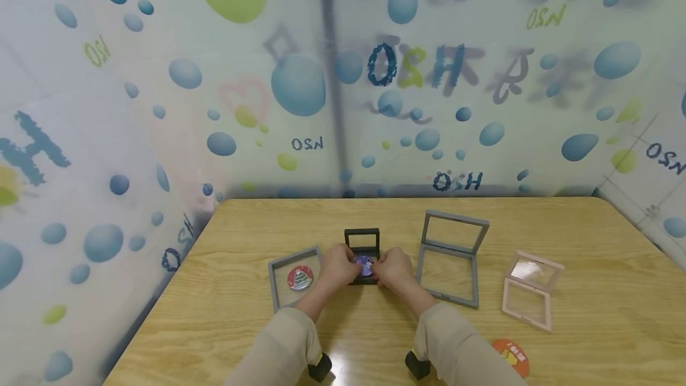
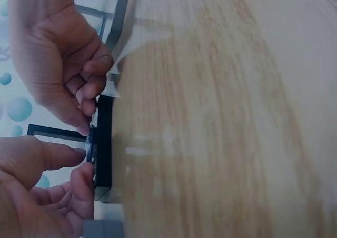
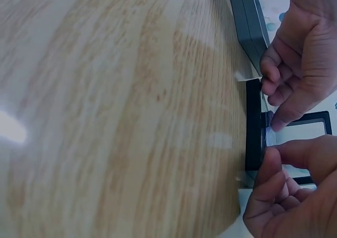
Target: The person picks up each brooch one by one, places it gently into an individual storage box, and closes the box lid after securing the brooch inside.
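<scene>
A small black frame (image 1: 362, 232) stands with its lid raised at the middle of the table, and a round purple badge (image 1: 365, 265) lies at its base. My left hand (image 1: 339, 268) pinches the badge's left edge between thumb and fingers. On the opposite edge, my right hand (image 1: 395, 270) pinches the badge too. In the left wrist view, the thumb tips meet the badge just above the frame's black base (image 2: 104, 143). From the right wrist view, the badge (image 3: 270, 135) is mostly covered by the fingers.
To the left, a grey frame (image 1: 272, 285) surrounds a red badge with a tree (image 1: 300, 277). An opened grey frame (image 1: 475, 279) and an opened pink frame (image 1: 527, 319) stand to the right. An orange round badge (image 1: 511, 357) lies near the right sleeve, on the wooden table (image 1: 600, 255).
</scene>
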`<state>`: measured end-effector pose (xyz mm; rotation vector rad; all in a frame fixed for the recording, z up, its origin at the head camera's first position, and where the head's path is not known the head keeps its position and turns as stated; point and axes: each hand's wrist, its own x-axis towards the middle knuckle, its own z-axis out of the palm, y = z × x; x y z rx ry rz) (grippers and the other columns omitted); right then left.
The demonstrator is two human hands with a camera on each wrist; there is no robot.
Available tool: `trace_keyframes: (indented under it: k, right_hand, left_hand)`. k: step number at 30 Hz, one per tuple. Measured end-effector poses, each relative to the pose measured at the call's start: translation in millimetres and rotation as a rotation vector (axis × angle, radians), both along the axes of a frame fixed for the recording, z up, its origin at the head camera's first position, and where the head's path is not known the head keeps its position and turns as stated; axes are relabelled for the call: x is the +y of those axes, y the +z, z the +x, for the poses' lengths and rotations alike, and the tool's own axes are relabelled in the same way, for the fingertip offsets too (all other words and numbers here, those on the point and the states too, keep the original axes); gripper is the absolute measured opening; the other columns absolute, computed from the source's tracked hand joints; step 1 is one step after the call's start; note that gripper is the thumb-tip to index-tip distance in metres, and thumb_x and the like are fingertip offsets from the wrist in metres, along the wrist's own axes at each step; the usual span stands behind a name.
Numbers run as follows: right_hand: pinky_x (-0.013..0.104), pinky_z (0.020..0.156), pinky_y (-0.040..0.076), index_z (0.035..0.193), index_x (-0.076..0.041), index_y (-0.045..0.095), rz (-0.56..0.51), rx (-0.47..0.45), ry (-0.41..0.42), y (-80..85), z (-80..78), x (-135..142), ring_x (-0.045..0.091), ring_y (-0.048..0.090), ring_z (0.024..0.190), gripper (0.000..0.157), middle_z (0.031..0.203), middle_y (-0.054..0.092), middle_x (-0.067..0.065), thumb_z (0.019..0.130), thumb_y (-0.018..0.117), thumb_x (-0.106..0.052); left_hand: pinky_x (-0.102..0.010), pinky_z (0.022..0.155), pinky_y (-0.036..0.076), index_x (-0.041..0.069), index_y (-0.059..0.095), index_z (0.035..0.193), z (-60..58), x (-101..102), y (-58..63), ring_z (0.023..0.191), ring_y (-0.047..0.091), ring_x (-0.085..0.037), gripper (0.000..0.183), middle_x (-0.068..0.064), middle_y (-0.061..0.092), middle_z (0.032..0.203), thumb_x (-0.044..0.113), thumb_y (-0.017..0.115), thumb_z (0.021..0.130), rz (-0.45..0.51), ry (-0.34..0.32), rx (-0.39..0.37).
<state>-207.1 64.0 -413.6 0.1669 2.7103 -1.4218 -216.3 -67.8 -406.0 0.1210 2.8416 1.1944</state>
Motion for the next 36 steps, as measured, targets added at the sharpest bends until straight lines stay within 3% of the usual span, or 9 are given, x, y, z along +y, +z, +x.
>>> trace_keyframes:
  k: [4,9,13,16,21,28,31,36]
  right_hand:
    - [0.019,0.041,0.039,0.059,-0.004,0.058,0.018,0.007,0.004,0.8,1.9,2,0.010,0.052,0.040,0.017,0.050,0.058,0.002,0.076,0.061,-0.003]
    - [0.017,0.036,0.027,0.051,-0.010,0.047,0.078,0.043,0.018,2.4,5.8,4,0.006,0.037,0.036,0.030,0.041,0.043,-0.005,0.077,0.061,-0.010]
    - [0.019,0.041,0.029,0.068,-0.003,0.050,0.113,0.015,0.044,3.1,9.9,6,0.011,0.038,0.046,0.024,0.055,0.044,0.000,0.079,0.064,-0.020]
    - [0.022,0.046,0.034,0.084,0.002,0.050,0.118,-0.030,0.066,3.4,12.3,7,0.015,0.043,0.055,0.033,0.068,0.048,0.006,0.077,0.068,-0.025]
    - [0.025,0.047,0.036,0.084,0.002,0.050,0.104,-0.054,0.090,3.0,14.7,7,0.017,0.046,0.058,0.041,0.070,0.050,0.008,0.068,0.077,-0.025]
    - [0.026,0.051,0.038,0.080,0.001,0.051,0.120,-0.002,0.139,1.6,15.6,8,0.018,0.047,0.061,0.040,0.070,0.052,0.007,0.059,0.081,-0.016]
    - [0.029,0.058,0.041,0.083,0.002,0.052,0.144,0.023,0.145,0.2,15.2,9,0.020,0.048,0.067,0.040,0.074,0.053,0.007,0.058,0.080,-0.013]
    - [0.029,0.056,0.040,0.081,0.001,0.052,0.174,0.042,0.145,-1.8,14.0,10,0.020,0.048,0.066,0.035,0.073,0.052,0.007,0.058,0.075,-0.009]
  left_hand:
    - [-0.020,0.041,0.041,-0.003,0.055,0.080,0.1,-4,4.5,0.045,0.052,-0.012,0.013,-0.007,0.056,0.057,0.004,0.064,0.074,0.063,0.007,-0.037]
    - [-0.020,0.042,0.045,-0.002,0.055,0.078,-5.4,-10,9.3,0.043,0.054,-0.011,0.012,-0.009,0.057,0.064,0.008,0.061,0.081,0.091,0.070,-0.058]
    - [-0.026,0.049,0.051,-0.005,0.053,0.089,-11.0,-14,10.5,0.048,0.057,-0.015,0.015,-0.012,0.055,0.071,0.010,0.052,0.089,0.236,0.120,-0.127]
    - [-0.031,0.052,0.052,-0.007,0.051,0.098,-14.6,-16,11.4,0.050,0.057,-0.018,0.023,-0.014,0.055,0.071,0.014,0.045,0.093,0.352,0.149,-0.178]
    - [-0.034,0.053,0.052,-0.007,0.045,0.113,-20.5,-17,13.3,0.049,0.057,-0.019,0.035,-0.017,0.055,0.073,0.023,0.037,0.097,0.408,0.171,-0.225]
    - [-0.036,0.060,0.053,-0.002,0.037,0.129,-24.7,-17,16.8,0.055,0.059,-0.019,0.046,-0.020,0.057,0.083,0.031,0.034,0.098,0.445,0.140,-0.265]
    - [-0.036,0.063,0.053,-0.002,0.037,0.131,-24.8,-18,18.3,0.056,0.058,-0.017,0.049,-0.019,0.056,0.084,0.033,0.034,0.098,0.456,0.115,-0.262]
    - [-0.034,0.064,0.053,-0.005,0.041,0.127,-24.1,-19,20.3,0.057,0.058,-0.015,0.049,-0.021,0.056,0.087,0.034,0.035,0.098,0.471,0.097,-0.257]
